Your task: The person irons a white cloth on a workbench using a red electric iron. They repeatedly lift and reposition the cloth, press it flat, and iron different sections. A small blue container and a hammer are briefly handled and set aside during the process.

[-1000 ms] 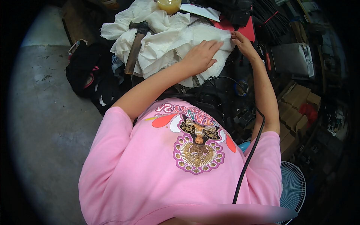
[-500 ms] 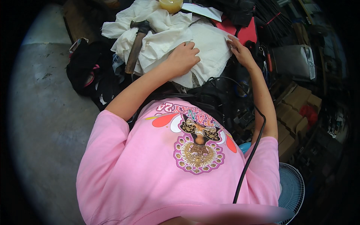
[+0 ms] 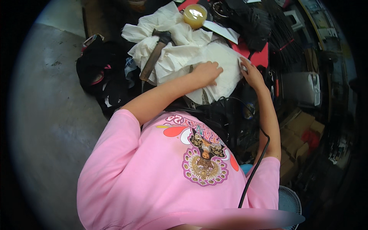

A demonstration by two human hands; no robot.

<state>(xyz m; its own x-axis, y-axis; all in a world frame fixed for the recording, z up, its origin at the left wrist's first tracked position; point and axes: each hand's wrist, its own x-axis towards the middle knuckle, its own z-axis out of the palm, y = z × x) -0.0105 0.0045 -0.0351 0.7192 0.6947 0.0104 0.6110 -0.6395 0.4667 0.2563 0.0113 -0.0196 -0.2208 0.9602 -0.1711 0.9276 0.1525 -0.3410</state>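
Note:
A crumpled white cloth [image 3: 224,53] covers the work surface in front of me. My left hand [image 3: 207,73] rests on its near part, fingers curled down into the fabric; the fingertips are partly hidden. At the cloth's right edge, my right hand [image 3: 253,76] pinches the border between thumb and fingers. A hammer [image 3: 154,59] with a dark head and worn wooden handle lies on the folds to the left, its handle slanting toward me. Behind the cloth stands a clear cup of yellowish liquid [image 3: 194,17], with a white flat sheet [image 3: 221,32] beside it.
Dark fabric [image 3: 92,65] is heaped at the left edge of the work surface. A red surface [image 3: 260,57] shows beyond my right hand. Cardboard boxes [image 3: 301,126], a silver-grey case [image 3: 301,89] and a fan [image 3: 289,201] stand to the right. A black cable [image 3: 255,168] runs down past my body.
The view has shifted, so the cup and hammer sit lower and farther right. My right fingers have closed on the cloth's edge. My left hand stays on the cloth.

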